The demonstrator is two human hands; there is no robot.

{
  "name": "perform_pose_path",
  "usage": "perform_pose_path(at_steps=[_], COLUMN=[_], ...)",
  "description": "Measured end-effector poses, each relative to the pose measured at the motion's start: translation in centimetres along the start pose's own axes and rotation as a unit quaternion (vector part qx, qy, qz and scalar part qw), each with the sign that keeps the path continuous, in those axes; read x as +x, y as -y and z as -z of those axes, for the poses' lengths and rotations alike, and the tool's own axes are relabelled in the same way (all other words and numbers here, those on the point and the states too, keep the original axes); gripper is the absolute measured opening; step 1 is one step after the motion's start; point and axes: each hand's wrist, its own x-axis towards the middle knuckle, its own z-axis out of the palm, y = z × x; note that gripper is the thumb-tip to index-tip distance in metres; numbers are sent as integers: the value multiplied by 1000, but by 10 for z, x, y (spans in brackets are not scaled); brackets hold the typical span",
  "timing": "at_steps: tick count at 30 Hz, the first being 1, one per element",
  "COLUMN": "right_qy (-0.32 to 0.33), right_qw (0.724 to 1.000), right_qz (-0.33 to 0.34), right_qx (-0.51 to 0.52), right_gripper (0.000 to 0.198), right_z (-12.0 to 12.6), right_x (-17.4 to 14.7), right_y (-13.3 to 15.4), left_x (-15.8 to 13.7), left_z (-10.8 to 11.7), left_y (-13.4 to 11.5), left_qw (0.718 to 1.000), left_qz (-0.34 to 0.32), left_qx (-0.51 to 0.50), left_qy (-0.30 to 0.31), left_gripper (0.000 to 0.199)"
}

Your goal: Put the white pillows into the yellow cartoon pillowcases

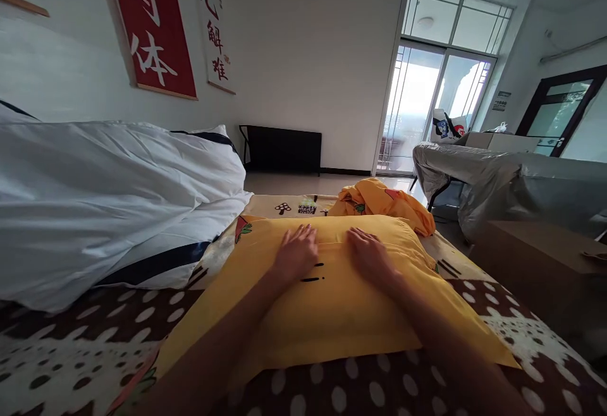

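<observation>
A yellow pillow [332,315] lies flat across the bed in front of me, with a carrot print at its far left corner and small dark marks near its middle. My left hand [298,253] rests on its upper part, palm down, fingers stretched out. To the right, my right hand [370,253] lies flat on the same pillow, its fingers extended and fairly close together. Neither hand grips the cloth. Just beyond the pillow's far right edge sits a crumpled orange-yellow cloth [386,204] with a similar print.
A large white bedding bundle [118,195] with dark blue trim fills the left side. Under everything is a brown, dotted bedsheet [332,387]. A cardboard box [535,258] and plastic-covered furniture [521,176] stand at right; a black panel [284,149] leans by the wall.
</observation>
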Motion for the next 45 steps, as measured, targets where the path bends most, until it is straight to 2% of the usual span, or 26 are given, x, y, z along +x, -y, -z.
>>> perform_pose_path(at_steps=[1, 3, 6, 10, 12, 15, 20, 22, 24, 26, 28, 30, 31, 34, 36, 38, 45], right_qy=[16, 38, 51, 64, 62, 41, 3, -5, -18, -34, -26, 43, 64, 99, 112, 119, 134], right_qw=[1000, 999, 998, 993, 988, 986, 986, 984, 982, 986, 996, 999, 998, 995, 992, 990, 984], right_qz=[1, -11, -32, -103, -138, -159, -165, -178, -185, -162, -89, -25, -14, -28, -50, -67, -112], right_qx=[6, 10, 8, 10, 16, 21, 10, -2, -11, -10, 2, 1, 2, -9, -16, -17, 20], right_gripper=[35, 32, 33, 47, 50, 51, 51, 49, 44, 39, 37, 36, 32, 26, 27, 32, 42], right_z=[-7, -21, -36, -49, -55, -62, -55, -43, -30, -20, -16, -20, -25, -45, -59, -69, -87], right_x=[14, 34, 38, 13, -3, -24, -41, -39, -31, -15, 8, 34, 47, 77, 87, 89, 80], right_y=[11, 19, -6, -71, -100, -128, -144, -141, -126, -97, -55, -14, 2, 22, 12, -9, -91], left_x=[13, 34, 46, 33, 23, 10, -7, -11, -10, -2, 15, 37, 49, 80, 92, 97, 105], left_z=[-5, -18, -40, -61, -67, -70, -57, -41, -22, -4, 5, 4, 0, -20, -34, -47, -77], left_y=[-10, -13, 18, 82, 106, 126, 142, 143, 133, 109, 74, 36, 21, -3, 1, 16, 97], left_qw=[1000, 1000, 1000, 997, 994, 990, 987, 986, 987, 990, 996, 1000, 1000, 999, 998, 998, 997], left_qz=[-4, 0, 20, 75, 102, 131, 157, 162, 163, 139, 83, 28, 14, 11, 30, 49, 60], left_qx=[0, -7, -15, -20, -23, -30, -34, -28, -15, -4, -4, -8, -8, -4, -1, -3, -27], left_qy=[-3, -4, -2, -28, -33, -32, -25, -9, -4, -15, -22, -7, 5, 40, 47, 44, 32], left_gripper=[50, 47, 49, 53, 53, 55, 57, 55, 52, 54, 57, 52, 45, 32, 34, 39, 50])
